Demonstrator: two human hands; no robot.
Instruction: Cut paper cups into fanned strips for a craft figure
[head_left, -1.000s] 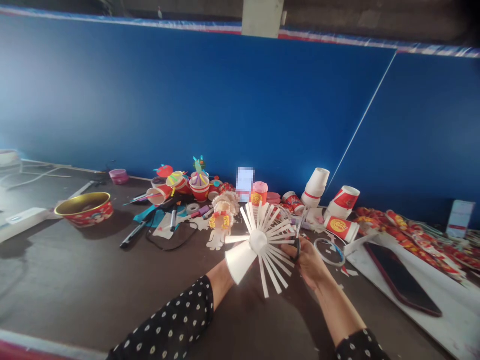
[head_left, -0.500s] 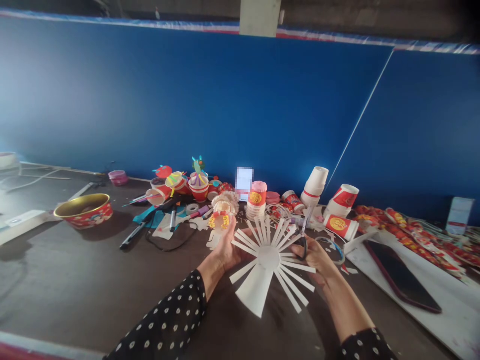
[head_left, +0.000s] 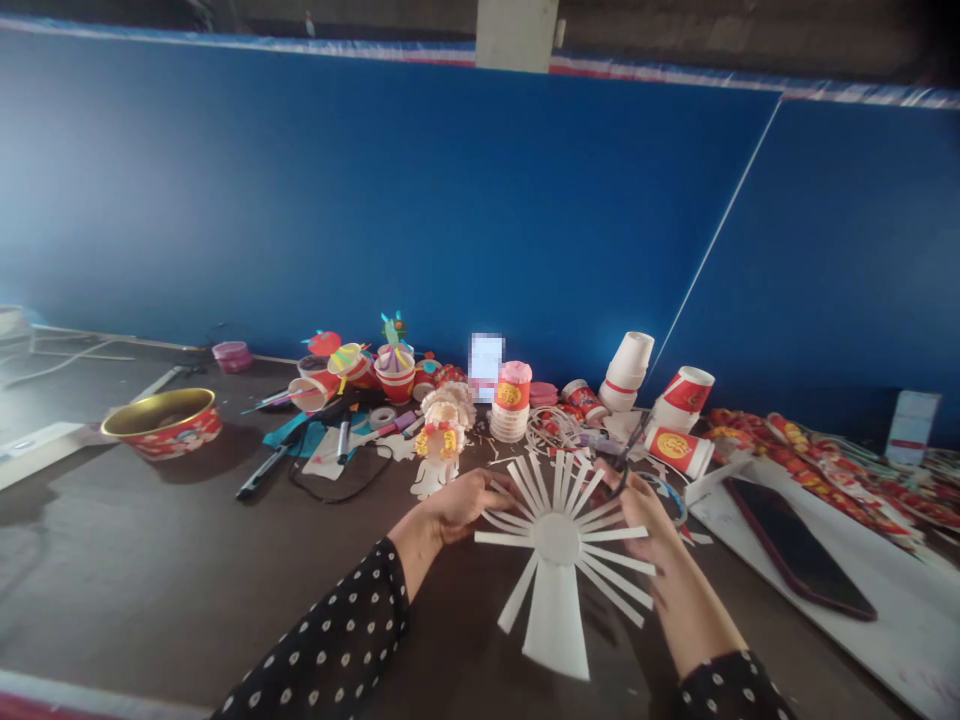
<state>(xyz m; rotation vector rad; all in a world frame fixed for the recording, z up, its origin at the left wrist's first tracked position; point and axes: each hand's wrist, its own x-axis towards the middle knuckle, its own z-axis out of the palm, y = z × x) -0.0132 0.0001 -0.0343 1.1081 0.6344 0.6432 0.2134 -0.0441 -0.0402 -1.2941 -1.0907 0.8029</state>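
A white paper cup cut into strips is splayed out above the table, its round base in the middle and one wide uncut panel pointing toward me. My left hand is closed on the strips at its left side, with the fingertips partly behind them. On the other side, my right hand has its fingers through the handles of a pair of scissors. The scissors' blades point up and away, apart from the strips. Some of that hand's fingers are behind the right-hand strips.
Several paper cups stand at the back right. A phone rests on a white tray. Cup figures, a decorated figure and markers lie farther left, past a red bowl. Paper scraps lie between.
The cut cup has moved right and toward me and turned, so its wide panel swung from lower left to pointing down. My left hand has come out from beneath it to its left side.
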